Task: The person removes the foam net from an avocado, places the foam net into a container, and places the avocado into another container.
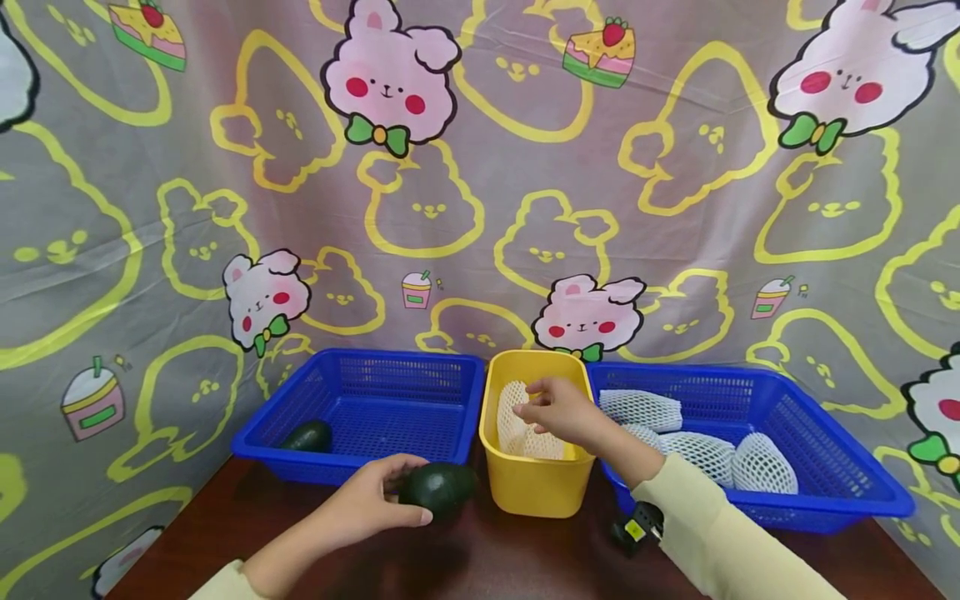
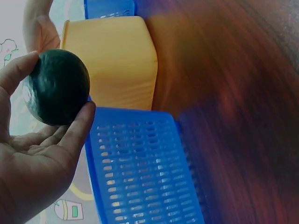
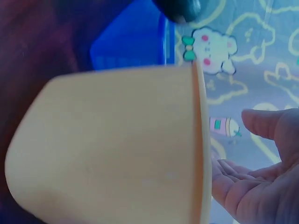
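Note:
My left hand (image 1: 386,496) grips a dark green avocado (image 1: 438,492), thumb on the near side and fingers round the back. The avocado is held up in front of the left blue basket, to the left of the yellow bin (image 1: 536,492). In the left wrist view, the avocado (image 2: 58,88) sits between thumb and fingertips. Over the yellow bin's mouth my right hand (image 1: 558,411) hovers with loosely bent fingers and nothing in them. White foam net sleeves (image 1: 513,412) lie inside the bin, partly hidden behind that hand.
Another dark green avocado (image 1: 309,436) lies in the left corner of the left blue basket (image 1: 360,475). Several white foam-net pieces (image 1: 763,464) are in the right blue basket (image 1: 847,504). Behind all three containers hangs a patterned cloth (image 1: 480,192). Everything stands on a dark wooden table (image 1: 480,558).

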Demonstrator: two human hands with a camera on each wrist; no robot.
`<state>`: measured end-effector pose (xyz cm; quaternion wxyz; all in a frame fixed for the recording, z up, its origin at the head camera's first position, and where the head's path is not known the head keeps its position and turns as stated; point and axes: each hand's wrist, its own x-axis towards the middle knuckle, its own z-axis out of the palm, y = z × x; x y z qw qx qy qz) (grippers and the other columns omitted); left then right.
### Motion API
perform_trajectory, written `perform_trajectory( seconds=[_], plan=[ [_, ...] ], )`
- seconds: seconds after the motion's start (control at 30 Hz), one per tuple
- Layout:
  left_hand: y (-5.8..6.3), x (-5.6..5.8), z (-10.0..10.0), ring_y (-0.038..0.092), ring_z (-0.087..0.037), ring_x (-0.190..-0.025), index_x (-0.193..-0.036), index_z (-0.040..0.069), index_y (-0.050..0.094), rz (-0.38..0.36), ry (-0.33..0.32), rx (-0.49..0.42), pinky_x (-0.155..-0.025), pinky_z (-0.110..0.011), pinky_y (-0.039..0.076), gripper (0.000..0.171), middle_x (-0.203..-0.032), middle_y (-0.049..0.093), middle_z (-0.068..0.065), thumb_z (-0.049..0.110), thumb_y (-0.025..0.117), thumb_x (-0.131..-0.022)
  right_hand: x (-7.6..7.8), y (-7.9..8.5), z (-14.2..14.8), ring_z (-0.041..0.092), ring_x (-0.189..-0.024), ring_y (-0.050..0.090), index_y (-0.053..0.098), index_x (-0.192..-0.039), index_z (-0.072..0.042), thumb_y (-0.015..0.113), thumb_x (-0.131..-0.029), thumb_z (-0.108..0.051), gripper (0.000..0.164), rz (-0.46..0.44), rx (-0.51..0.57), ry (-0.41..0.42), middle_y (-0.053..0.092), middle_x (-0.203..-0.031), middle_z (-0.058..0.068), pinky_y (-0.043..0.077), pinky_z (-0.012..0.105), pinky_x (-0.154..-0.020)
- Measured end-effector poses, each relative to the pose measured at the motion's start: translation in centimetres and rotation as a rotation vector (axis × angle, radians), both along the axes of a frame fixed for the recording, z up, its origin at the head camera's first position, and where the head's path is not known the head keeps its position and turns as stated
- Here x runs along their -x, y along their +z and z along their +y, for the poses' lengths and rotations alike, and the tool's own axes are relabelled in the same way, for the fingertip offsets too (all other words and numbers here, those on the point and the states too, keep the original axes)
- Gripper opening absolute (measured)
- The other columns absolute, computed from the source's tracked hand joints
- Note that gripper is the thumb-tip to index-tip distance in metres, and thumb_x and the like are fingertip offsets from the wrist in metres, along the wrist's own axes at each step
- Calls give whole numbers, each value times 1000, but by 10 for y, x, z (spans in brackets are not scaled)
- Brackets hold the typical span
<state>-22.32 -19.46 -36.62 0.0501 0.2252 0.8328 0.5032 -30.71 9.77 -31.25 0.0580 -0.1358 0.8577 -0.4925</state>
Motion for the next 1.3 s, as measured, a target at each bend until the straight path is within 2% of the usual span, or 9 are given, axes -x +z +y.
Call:
perform_trajectory(
  seconds=[0.2,0.4,0.63,0.83,1.0,1.17,1.3],
  plan=[
    [8,4,-10,60,-28,-108,-126,-4,55,25,81,25,-82,-28,51,62,-117,63,-12,23,82,-77,-18,0,-7,31,-90,67,55,-122,9,67,-92,-10,37,33,128,6,68,-96,14,56,40,-77],
    [21,8,-22,59,-33,-111,-127,-9,52,64,144,-11,-85,-35,53,63,-121,60,-18,19,81,-79,-35,0,-15,25,-84,68,59,-116,7,67,-92,-12,32,36,204,43,68,-93,13,56,38,-77],
    [31,19,-34,60,-33,-110,-127,-6,53,119,307,31,-89,-44,50,62,-122,60,-18,23,81,-79,-53,-10,-30,26,-85,68,59,-114,8,66,-93,-13,31,10,258,158,67,-89,10,56,34,-74],
    [29,31,-48,56,-38,-111,-129,-3,50,136,423,97,-85,-47,50,67,-124,58,-20,28,81,-79,-66,-21,-45,23,-83,66,59,-112,9,65,-93,-11,28,-20,270,229,66,-89,8,56,33,-72],
    [23,41,-60,52,-41,-114,-131,-3,46,129,482,135,-84,-49,50,72,-127,54,-23,32,81,-78,-71,-34,-54,22,-83,66,59,-112,10,65,-93,-8,27,-28,277,248,66,-89,8,56,34,-72],
    [18,50,-72,51,-42,-114,-132,-5,43,133,511,186,-80,-48,50,76,-128,51,-26,33,81,-78,-72,-52,-63,25,-80,66,60,-107,10,64,-92,-3,21,-19,282,240,66,-85,9,57,36,-68],
    [15,56,-79,53,-41,-110,-132,-6,43,169,517,241,-77,-47,51,79,-126,52,-27,34,82,-77,-71,-65,-71,27,-78,66,59,-107,11,64,-91,-1,20,-55,301,211,66,-83,11,57,39,-67]
  ],
)
